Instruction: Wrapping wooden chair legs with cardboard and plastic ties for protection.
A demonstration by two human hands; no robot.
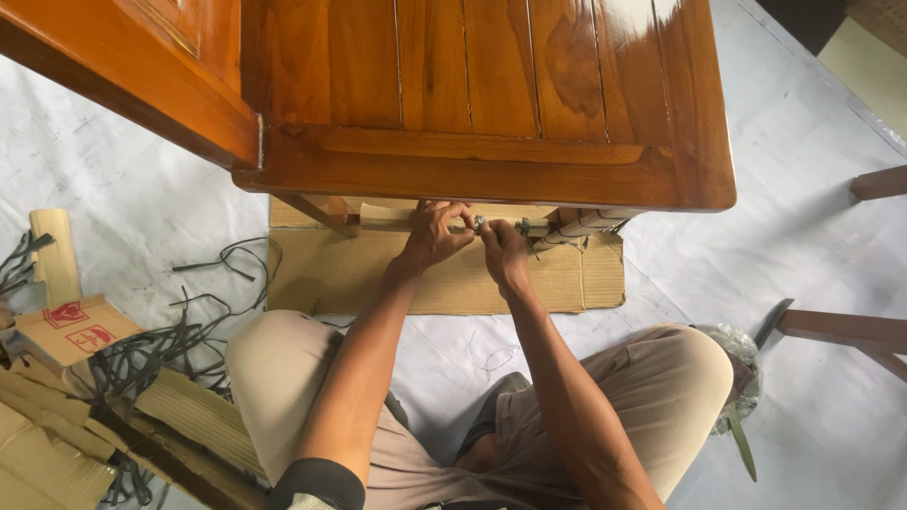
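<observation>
A glossy brown wooden cabinet point(491, 104) stands in front of me on a sheet of cardboard point(350, 274). Under its lower edge runs a paper-wrapped wooden rail point(586, 225). My left hand point(433, 236) grips this rail from the left. My right hand point(504, 250) is closed on a small metal tool or fastener point(480, 223) at the rail, touching my left fingers. What exactly the small metal piece is, I cannot tell. My knees are spread to both sides below.
The floor is covered by a white sheet point(142, 170). Cardboard scraps point(76, 331) and black plastic straps point(179, 340) lie at the left. A dark blade-like tool point(773, 321) and a plastic bag point(742, 359) lie by my right knee. Wooden furniture legs point(841, 331) show at the right.
</observation>
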